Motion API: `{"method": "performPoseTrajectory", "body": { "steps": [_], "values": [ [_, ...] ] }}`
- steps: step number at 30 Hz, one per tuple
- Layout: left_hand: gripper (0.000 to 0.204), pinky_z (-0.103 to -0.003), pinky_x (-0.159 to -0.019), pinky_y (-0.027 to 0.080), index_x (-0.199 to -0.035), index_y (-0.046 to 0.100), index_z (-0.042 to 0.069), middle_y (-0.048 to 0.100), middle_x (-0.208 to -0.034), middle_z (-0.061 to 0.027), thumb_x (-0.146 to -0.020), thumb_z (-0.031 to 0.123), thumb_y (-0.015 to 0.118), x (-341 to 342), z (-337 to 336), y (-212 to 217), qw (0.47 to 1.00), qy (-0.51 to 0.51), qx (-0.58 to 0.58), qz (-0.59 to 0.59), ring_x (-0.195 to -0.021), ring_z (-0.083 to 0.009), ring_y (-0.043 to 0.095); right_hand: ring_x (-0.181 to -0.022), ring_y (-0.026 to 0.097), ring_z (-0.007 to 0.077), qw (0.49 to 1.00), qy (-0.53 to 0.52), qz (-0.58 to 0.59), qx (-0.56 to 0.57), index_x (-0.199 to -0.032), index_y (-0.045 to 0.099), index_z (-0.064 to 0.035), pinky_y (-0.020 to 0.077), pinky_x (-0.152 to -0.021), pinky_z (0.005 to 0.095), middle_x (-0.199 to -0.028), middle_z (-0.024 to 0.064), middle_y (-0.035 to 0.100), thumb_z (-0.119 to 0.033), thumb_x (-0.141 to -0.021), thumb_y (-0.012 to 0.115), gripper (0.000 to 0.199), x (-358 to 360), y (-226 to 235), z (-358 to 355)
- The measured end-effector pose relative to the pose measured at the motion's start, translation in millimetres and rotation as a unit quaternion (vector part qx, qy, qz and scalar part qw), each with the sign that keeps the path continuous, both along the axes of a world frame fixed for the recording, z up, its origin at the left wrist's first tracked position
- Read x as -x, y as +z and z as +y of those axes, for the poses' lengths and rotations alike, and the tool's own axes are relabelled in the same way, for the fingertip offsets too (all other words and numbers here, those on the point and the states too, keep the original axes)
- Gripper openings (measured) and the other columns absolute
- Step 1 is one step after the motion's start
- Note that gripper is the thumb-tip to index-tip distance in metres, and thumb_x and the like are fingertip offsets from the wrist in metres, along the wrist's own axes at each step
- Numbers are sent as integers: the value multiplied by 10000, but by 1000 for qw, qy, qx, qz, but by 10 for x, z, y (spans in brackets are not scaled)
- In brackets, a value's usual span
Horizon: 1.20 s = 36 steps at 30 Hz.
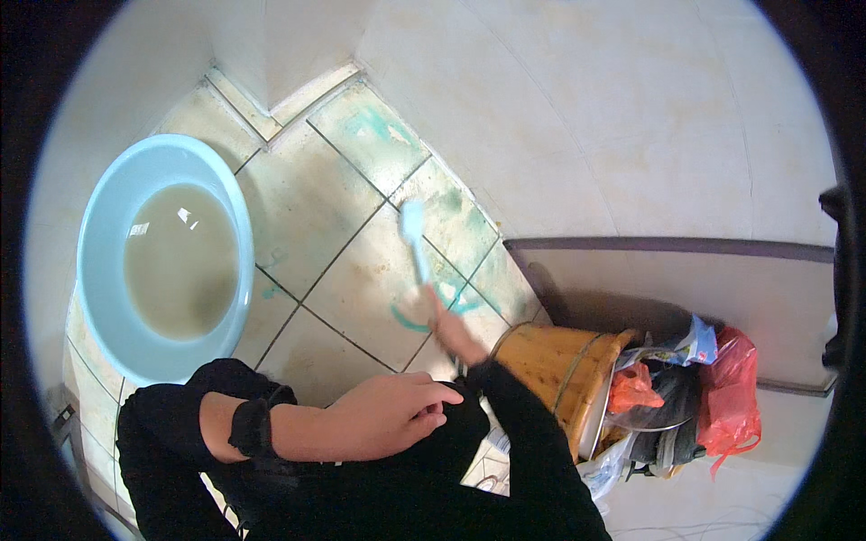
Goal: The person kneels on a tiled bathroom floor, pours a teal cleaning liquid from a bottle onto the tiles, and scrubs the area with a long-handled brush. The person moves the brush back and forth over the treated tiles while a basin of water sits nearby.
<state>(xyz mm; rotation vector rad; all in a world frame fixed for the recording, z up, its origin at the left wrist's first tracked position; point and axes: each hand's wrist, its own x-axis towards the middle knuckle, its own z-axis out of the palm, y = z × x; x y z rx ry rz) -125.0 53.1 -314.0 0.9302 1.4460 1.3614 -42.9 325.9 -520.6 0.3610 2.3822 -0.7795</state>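
Note:
My right hand (pixel 451 326) is closed round the handle of a light blue scrubbing brush (pixel 413 225), its head out over the tiled floor (pixel 347 261). The hand is smeared by motion, and the bristles are hidden under the head. Streaks of green-blue paste (pixel 412 317) lie on the tiles near the hand and farther off by the wall. Across my dark-clothed lap rests my left hand (pixel 392 410), its index finger stretched out and the others loosely bent. It holds nothing.
At the left stands a large light blue basin (pixel 244 298) of cloudy water. To the right, a wooden bucket (pixel 550 361) sits beside a red plastic bag (pixel 731 388) and other bags. Pale walls with a stepped corner (pixel 271 122) bound the floor at the far side.

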Motion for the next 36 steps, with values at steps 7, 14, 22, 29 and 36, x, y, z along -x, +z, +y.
{"method": "performPoseTrajectory", "body": {
  "steps": [7, 14, 22, 29, 36],
  "values": [
    [294, -340, -691, 472, -1124, 545, 74, 581, -867, -100, -833, 123, 547, -36, 35, -33, 999, -12, -40, -3, -772, -253, 589, -659, 590, 420, 996, -25, 25, -87, -1417, 144, -239, 473, -591, 491, -709, 241, 606, -61, -802, 472, 718, 87, -138, 39],
    [293, -343, -684, 471, -1120, 540, 67, 579, -864, -102, -832, 115, 547, -72, 80, -51, 999, 7, -51, 8, -769, -256, 588, -678, 600, 404, 988, 78, 107, -85, -1426, 114, -282, 468, -589, 466, -752, 245, 609, -45, -784, 491, 782, -29, -178, 123],
    [276, -347, -686, 475, -1104, 550, 68, 576, -884, -116, -832, 111, 548, -70, 90, -73, 999, 23, -27, 24, -772, -262, 587, -609, 593, 360, 988, 86, -119, -55, -1426, 129, -294, 440, -525, 438, -667, 222, 584, -51, -803, 458, 745, -352, -3, 53],
    [245, -374, -697, 468, -1078, 551, 68, 569, -869, -131, -857, 175, 540, -66, 96, -27, 1000, -29, 1, -3, -798, -291, 574, -699, 601, 376, 992, 71, 91, -56, -1403, 246, -234, 478, -619, 429, -808, 253, 598, 26, -773, 442, 709, -451, 152, 123],
    [248, -377, -689, 464, -1075, 551, 54, 568, -869, -135, -854, 165, 540, -52, 114, -43, 999, -7, -43, 7, -785, -299, 572, -639, 593, 345, 993, -46, 38, -102, -1415, 222, -204, 457, -567, 437, -779, 233, 599, 25, -758, 466, 737, -505, 108, 82]
  ]
}}
